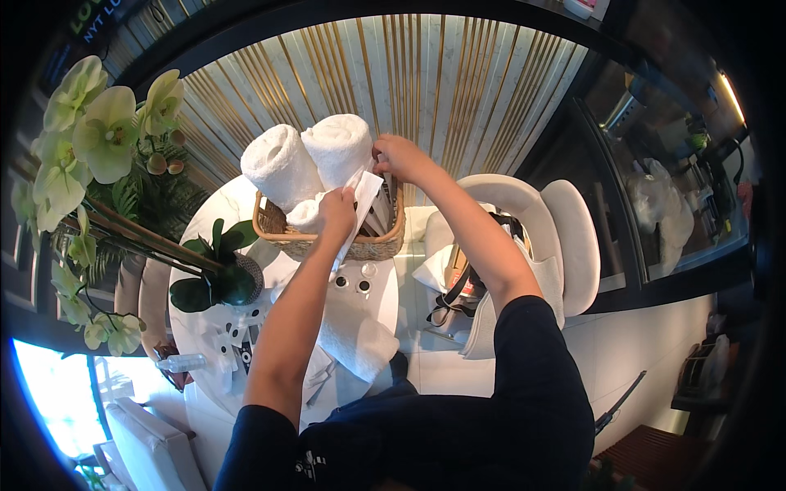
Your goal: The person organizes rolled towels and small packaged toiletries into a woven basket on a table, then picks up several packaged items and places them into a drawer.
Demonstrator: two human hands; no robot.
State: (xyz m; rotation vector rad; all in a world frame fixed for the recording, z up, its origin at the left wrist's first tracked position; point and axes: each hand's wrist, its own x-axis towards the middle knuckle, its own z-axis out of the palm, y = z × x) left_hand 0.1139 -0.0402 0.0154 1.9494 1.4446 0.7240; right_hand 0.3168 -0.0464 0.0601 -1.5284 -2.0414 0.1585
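A woven basket (pixel 325 247) with a wooden rim stands on the round table, holding two tall rolled white towels and a smaller white roll (pixel 304 215). My left hand (pixel 336 215) grips a long, flat white packet (pixel 366 195) that slants over the basket's right half. My right hand (pixel 402 161) is at the back right, its bent fingers beside the right-hand rolled towel (pixel 338 147) and the upper end of the packets. Whether those fingertips pinch anything is hidden. More slim packets (pixel 384 212) stand upright inside the basket's right side. The left-hand rolled towel (pixel 279 162) leans outward.
A potted orchid (pixel 236 279) stands left on the marble-look table (pixel 202 236). Nearer me lie a white towel (pixel 359 337), small round containers (pixel 364 286), packets (pixel 236 350) and a clear bottle (pixel 182 363). An upholstered chair (pixel 574 245) at right holds bags and cloth.
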